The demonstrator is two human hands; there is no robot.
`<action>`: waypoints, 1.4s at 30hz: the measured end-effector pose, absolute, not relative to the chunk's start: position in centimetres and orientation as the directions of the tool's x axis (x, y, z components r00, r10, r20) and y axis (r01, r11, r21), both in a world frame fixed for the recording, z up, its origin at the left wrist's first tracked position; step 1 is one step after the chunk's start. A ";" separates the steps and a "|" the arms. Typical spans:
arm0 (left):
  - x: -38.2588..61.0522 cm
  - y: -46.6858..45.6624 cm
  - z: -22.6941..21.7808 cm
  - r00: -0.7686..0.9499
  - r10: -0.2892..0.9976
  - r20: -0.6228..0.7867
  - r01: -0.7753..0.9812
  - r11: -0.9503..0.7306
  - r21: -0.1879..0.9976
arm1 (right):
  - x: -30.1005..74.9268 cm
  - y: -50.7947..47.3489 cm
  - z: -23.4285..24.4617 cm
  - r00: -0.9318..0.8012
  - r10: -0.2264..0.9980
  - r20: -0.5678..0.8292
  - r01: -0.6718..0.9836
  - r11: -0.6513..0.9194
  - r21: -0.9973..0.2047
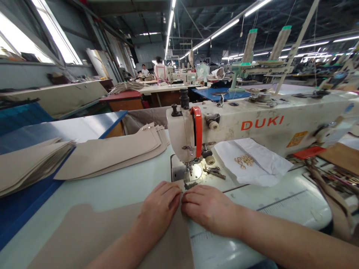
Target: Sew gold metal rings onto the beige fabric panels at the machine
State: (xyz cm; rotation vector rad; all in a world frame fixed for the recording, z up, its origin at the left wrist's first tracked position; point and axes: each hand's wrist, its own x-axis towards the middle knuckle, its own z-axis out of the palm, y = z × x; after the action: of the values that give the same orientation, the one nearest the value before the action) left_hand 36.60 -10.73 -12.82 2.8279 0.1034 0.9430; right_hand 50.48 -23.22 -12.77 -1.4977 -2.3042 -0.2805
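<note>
A large taupe fabric panel (117, 231) lies on the pale sewing table, its narrow end just in front of the sewing machine (252, 123). My left hand (161, 203) is closed on the panel's edge near that end. Right beside it, my right hand (209, 205) has its fingers pinched together at the same edge; whatever is between those fingertips is hidden. The needle and presser foot (191, 166) stand just beyond both hands, over a lit metal plate.
Gold-coloured metal rings (244, 160) lie on white paper (252, 175) at the machine's right. Small thread snips (214, 172) rest beside the needle plate. Stacked taupe panels (117, 153) lie at the left, with another stack (30, 160) on a blue-edged table. Thread cones (249, 46) stand behind.
</note>
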 end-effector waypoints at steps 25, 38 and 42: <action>35.8 -10.9 -12.5 0.800 0.195 0.568 0.050 -0.964 0.260 | 49.8 -23.1 -12.2 -0.308 0.881 0.359 0.946 0.325 0.012; 40.6 -9.3 -13.2 0.788 0.146 0.598 0.028 -0.979 0.203 | 53.9 -22.2 -11.7 -0.273 0.925 0.264 0.962 0.263 0.074; 41.2 -8.7 -13.2 0.788 0.166 0.593 0.036 -0.974 0.224 | 54.4 -22.0 -12.0 -0.247 0.928 0.280 0.968 0.251 0.023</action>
State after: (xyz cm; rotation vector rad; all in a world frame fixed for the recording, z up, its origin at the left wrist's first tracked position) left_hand 41.20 -8.73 -13.23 2.7776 0.1588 0.9485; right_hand 54.36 -22.03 -12.04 -1.7820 -2.3102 -0.2822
